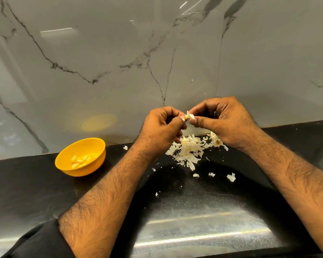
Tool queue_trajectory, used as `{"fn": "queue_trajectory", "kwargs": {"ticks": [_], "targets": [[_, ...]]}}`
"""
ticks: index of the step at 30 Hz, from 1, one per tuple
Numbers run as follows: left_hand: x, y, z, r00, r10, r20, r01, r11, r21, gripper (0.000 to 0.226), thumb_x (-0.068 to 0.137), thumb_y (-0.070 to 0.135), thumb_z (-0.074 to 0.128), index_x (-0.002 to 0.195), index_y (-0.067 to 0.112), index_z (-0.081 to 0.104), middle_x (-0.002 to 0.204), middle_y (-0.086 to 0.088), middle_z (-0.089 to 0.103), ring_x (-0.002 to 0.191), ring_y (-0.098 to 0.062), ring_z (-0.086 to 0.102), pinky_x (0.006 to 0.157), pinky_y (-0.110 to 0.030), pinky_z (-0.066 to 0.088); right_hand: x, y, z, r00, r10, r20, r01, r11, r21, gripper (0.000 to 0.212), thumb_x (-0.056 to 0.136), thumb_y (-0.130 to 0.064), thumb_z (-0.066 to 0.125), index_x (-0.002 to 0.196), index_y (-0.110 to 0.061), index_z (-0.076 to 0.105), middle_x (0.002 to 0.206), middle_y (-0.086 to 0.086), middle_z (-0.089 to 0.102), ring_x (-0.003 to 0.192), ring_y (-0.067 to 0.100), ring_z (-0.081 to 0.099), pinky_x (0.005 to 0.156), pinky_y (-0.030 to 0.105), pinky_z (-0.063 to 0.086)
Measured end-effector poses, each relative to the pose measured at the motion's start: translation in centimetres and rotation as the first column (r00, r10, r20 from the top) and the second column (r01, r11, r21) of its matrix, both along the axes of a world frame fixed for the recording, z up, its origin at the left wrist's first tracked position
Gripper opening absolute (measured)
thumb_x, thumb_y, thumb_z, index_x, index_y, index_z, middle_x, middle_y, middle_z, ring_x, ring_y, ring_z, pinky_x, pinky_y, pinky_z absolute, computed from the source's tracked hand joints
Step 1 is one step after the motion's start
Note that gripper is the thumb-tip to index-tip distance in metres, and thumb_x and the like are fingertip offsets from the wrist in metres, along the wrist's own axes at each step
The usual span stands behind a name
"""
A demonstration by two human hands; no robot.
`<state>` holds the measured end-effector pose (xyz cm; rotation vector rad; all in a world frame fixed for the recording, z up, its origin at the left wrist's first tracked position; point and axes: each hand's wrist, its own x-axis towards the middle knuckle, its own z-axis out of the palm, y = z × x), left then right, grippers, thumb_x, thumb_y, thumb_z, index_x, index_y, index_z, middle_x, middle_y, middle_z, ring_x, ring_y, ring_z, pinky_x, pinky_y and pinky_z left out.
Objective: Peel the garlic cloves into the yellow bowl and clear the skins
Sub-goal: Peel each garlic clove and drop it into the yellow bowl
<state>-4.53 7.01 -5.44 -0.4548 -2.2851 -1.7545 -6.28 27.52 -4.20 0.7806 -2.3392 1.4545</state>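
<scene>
You have one round yellow plastic bowl (80, 156); peeled pale garlic cloves (81, 161) inside, roughly seven; one heap of papery white skins (188, 151); two hands.

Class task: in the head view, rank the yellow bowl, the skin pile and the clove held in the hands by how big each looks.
Largest to smallest:
1. Skin pile and yellow bowl: too alike to rank; the hands hide part of the pile.
2. Clove, pinched between left hand and right hand: clearly smallest.
</scene>
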Motion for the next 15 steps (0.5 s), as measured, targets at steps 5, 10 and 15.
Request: {"fn": "queue_trajectory", "kwargs": {"ticks": [5,10,15], "targets": [[0.09,0.11,0.30,1.000,0.017,-0.007,-0.017,1.000,-0.015,0.012,0.105,0.010,0.061,0.101,0.003,0.070,0.076,-0.003,0.069,0.058,-0.010,0.058,0.056,-0.025,0.053,-0.13,-0.14,-0.18,0.981,0.141,0.132,-0.106,0.964,-0.244,0.017,0.089,-0.007,0.076,0.106,-0.008,0.077,0.093,0.010,0.078,0.085,0.024,0.073,0.079,0.034,0.063],[0.33,0.06,0.46,1.000,0.011,0.019,-0.011,1.000,0.006,0.011,0.103,0.009,0.064,0.097,0.003,0.071,0.070,0.000,0.068,0.054,-0.009,0.056,0.051,-0.025,0.051,-0.06,0.01,-0.06,0.889,0.357,0.285,-0.166,0.834,-0.525,0.025,0.086,-0.011,0.071,0.110,-0.003,0.074,0.091,0.012,0.072,0.087,0.027,0.066,0.074,0.035,0.058],[0.41,-0.15,0.45,1.000,0.025,0.012,-0.024,0.997,-0.068,0.016,0.102,0.012,0.065,0.089,0.004,0.072,0.071,-0.004,0.069,0.057,-0.011,0.061,0.050,-0.017,0.047,-0.37,0.37,0.10,0.823,0.442,0.356,-0.171,0.792,-0.587,0.021,0.098,-0.015,0.062,0.114,-0.006,0.072,0.098,0.009,0.070,0.090,0.021,0.066,0.071,0.034,0.054]]}}
